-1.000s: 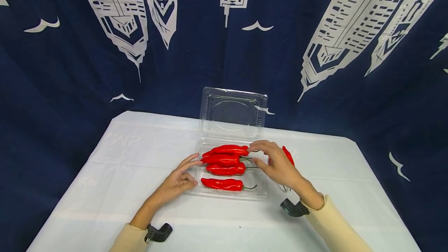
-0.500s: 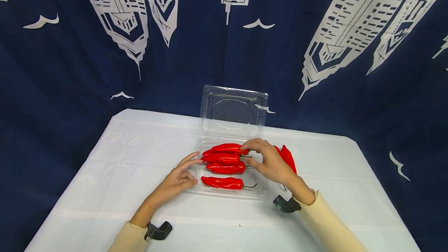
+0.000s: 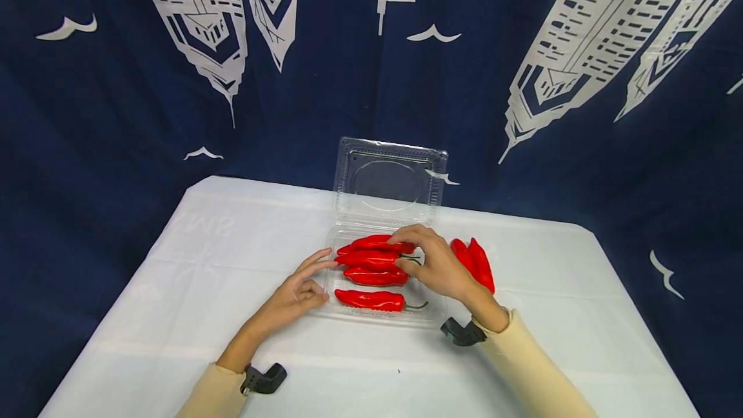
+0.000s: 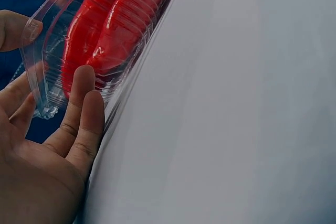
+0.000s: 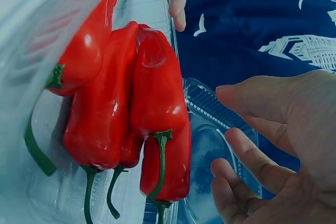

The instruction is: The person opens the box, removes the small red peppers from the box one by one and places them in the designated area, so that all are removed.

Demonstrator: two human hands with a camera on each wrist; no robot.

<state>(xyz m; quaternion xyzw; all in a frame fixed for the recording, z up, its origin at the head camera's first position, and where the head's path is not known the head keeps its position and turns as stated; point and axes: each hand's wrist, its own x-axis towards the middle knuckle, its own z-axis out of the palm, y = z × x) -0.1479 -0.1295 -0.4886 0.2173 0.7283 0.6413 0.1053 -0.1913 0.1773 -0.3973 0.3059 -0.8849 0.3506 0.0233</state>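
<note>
A clear plastic clamshell box [image 3: 383,319] holds several glossy red peppers [image 3: 371,259] with green stems. Most lie bunched toward its back; one red pepper [image 3: 371,300] lies apart along the front. My left hand [image 3: 296,295] touches the box's left end. In the left wrist view its thumb is at the rim and its straight fingers lie against the outer wall. Above the stem ends of the bunched peppers hovers my right hand [image 3: 438,266], fingers loosely bent. The right wrist view shows that right hand [image 5: 268,145] with spread fingers and a gap to the peppers [image 5: 100,108].
Behind the box its transparent lid [image 3: 386,186] stands raised against a dark blue curtain [image 3: 348,82] with white printed buildings. Two more red peppers [image 3: 478,266] lie on the white table [image 3: 551,315], right of the box.
My right hand has moved left, farther over the bunched peppers, uncovering the two peppers on the table at right. My left hand has stayed at the box's left end.
</note>
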